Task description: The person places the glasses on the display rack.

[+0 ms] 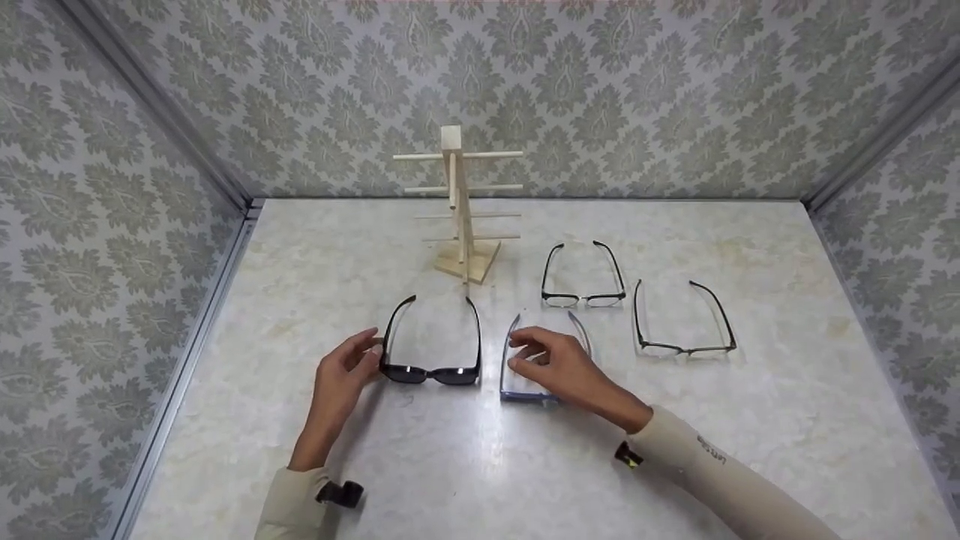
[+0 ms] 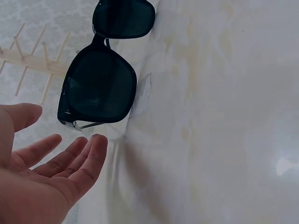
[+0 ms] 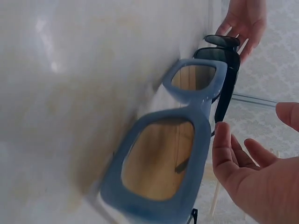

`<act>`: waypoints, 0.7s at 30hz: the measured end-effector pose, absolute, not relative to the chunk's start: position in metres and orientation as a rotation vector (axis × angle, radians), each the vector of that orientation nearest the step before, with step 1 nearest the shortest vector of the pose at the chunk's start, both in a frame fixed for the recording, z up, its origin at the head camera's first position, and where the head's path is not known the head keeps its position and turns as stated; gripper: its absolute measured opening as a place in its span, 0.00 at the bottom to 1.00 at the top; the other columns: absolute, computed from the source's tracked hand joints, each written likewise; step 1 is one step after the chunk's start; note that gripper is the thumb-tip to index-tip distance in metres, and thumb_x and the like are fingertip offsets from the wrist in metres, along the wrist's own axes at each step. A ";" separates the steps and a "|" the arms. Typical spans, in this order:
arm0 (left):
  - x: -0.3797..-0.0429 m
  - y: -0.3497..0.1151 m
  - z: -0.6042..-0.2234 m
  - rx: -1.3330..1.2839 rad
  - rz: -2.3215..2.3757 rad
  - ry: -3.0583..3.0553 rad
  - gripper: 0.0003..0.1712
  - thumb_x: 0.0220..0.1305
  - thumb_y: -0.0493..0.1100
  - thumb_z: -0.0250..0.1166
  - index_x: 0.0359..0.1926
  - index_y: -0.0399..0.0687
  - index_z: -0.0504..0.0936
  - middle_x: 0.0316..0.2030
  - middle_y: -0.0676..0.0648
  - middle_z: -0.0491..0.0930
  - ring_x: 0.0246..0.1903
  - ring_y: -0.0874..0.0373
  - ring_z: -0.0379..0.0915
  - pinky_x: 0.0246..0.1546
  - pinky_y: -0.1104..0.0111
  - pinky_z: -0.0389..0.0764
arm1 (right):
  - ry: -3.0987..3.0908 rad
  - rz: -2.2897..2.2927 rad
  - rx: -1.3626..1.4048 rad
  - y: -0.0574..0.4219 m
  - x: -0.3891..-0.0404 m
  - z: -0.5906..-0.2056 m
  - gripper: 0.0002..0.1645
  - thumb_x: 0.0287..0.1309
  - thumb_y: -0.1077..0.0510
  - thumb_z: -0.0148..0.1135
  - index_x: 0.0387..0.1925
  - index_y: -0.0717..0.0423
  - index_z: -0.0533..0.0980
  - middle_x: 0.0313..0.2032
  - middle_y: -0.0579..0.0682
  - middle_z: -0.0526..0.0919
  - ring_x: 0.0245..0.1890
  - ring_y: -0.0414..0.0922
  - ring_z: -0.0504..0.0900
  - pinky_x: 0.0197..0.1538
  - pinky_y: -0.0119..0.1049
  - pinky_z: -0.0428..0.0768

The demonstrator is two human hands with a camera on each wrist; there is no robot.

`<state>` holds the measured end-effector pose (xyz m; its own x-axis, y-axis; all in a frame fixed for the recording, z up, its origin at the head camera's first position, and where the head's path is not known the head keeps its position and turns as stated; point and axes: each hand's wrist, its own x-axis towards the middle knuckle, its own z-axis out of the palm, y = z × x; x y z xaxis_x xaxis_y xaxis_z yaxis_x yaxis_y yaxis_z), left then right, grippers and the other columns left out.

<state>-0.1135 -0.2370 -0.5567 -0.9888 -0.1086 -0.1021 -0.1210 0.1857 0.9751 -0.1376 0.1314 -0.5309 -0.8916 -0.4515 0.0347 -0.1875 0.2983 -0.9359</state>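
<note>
On the tabletop stand black sunglasses (image 1: pixel 454 376) with dark lenses, temples unfolded toward the back. My left hand (image 1: pixel 341 382) is beside their left end; in the left wrist view its fingers (image 2: pixel 93 158) are spread loosely just below the lens corner, holding nothing. To their right lie blue-framed glasses (image 1: pixel 517 395) with tinted lenses, also unfolded. Over these my right hand (image 1: pixel 566 371) hovers, partly hiding them in the head view. The right wrist view shows its fingers (image 3: pixel 223 149) relaxed beside the blue frame (image 3: pixel 201 112), with no grip on it.
A wooden rack (image 1: pixel 463 199) with several side pegs rises behind the sunglasses. Two dark-rimmed pairs of clear glasses, one farther back (image 1: pixel 606 297) and one at the right (image 1: pixel 705 349), lie unfolded. Patterned walls (image 1: pixel 472 90) enclose the table (image 1: pixel 330 240) at back and sides.
</note>
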 end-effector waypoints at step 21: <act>-0.114 -0.229 -0.566 -0.318 2.042 2.355 0.23 0.79 0.35 0.68 0.71 0.36 0.82 0.55 0.33 0.87 0.50 0.51 0.87 0.48 0.67 0.91 | 2.133 -1.697 -0.370 0.091 -0.141 -0.539 0.31 0.72 0.60 0.70 0.70 0.69 0.76 0.50 0.62 0.90 0.28 0.46 0.90 0.32 0.34 0.88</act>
